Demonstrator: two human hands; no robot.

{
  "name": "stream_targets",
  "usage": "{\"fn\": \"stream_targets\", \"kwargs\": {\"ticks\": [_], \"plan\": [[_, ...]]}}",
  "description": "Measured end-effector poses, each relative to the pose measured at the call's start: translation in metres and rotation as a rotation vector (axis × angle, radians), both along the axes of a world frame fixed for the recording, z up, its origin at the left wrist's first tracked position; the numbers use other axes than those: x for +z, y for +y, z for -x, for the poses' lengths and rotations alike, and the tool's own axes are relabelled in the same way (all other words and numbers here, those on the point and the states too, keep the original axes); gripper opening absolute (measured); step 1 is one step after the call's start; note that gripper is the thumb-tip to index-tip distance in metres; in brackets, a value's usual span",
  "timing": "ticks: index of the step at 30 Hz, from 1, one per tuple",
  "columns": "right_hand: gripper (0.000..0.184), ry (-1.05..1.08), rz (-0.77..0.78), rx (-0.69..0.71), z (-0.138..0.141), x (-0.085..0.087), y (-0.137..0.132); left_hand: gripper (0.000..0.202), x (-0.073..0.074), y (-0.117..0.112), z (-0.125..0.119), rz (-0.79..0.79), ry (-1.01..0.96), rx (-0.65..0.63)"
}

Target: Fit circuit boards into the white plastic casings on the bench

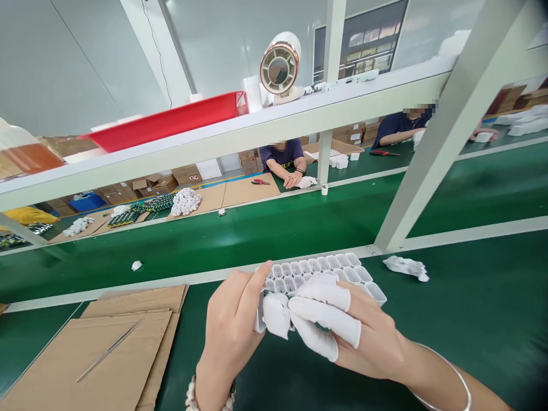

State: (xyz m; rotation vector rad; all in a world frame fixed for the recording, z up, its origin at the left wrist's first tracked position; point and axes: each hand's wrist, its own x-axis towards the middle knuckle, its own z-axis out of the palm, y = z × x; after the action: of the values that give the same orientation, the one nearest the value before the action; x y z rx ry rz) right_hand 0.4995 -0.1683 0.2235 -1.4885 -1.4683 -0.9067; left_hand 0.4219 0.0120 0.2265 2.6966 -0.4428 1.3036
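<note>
My left hand [233, 314] curls round the left end of a block of small white open-topped plastic housings [317, 267], set in rows on the green bench. Its fingers grip a white plastic housing [259, 321] at that end. A crumpled white piece [277, 315] lies between the hands; I cannot tell whether it covers my left thumb. White fabric finger covers sit on several fingers of my right hand [342, 319]. Those fingertips are pinched together against the near housings, and what they hold is hidden. Dark small parts show inside some housings.
Right of the housings lies a crumpled white finger cover [406, 267]. Tweezers [109, 351] rest on cardboard sheets [128, 365] at left. Beyond runs a green conveyor belt [257, 228] with a white part [136, 266]. A slanted post [449, 125] and overhead shelf [214, 134] stand close. Co-workers sit opposite.
</note>
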Motion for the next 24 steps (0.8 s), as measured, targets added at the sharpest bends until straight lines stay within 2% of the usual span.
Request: {"fn": "stream_targets", "kwargs": {"ticks": [8,13,20,24], "plan": [[0.014,-0.021,-0.016,-0.057,0.001,0.0,0.001,0.051,-0.001,-0.001,0.001,-0.044,0.02,0.004],[0.019,0.012,0.006,-0.064,0.0,-0.007,0.004,0.049,-0.004,-0.004,-0.001,-0.048,0.033,0.026],[0.045,0.096,0.024,0.003,-0.002,-0.012,0.008,0.052,-0.005,-0.008,-0.001,0.106,0.077,0.079],[0.042,0.124,0.029,0.024,0.001,-0.008,0.007,0.057,-0.003,-0.007,-0.001,0.176,0.069,0.093]]}}
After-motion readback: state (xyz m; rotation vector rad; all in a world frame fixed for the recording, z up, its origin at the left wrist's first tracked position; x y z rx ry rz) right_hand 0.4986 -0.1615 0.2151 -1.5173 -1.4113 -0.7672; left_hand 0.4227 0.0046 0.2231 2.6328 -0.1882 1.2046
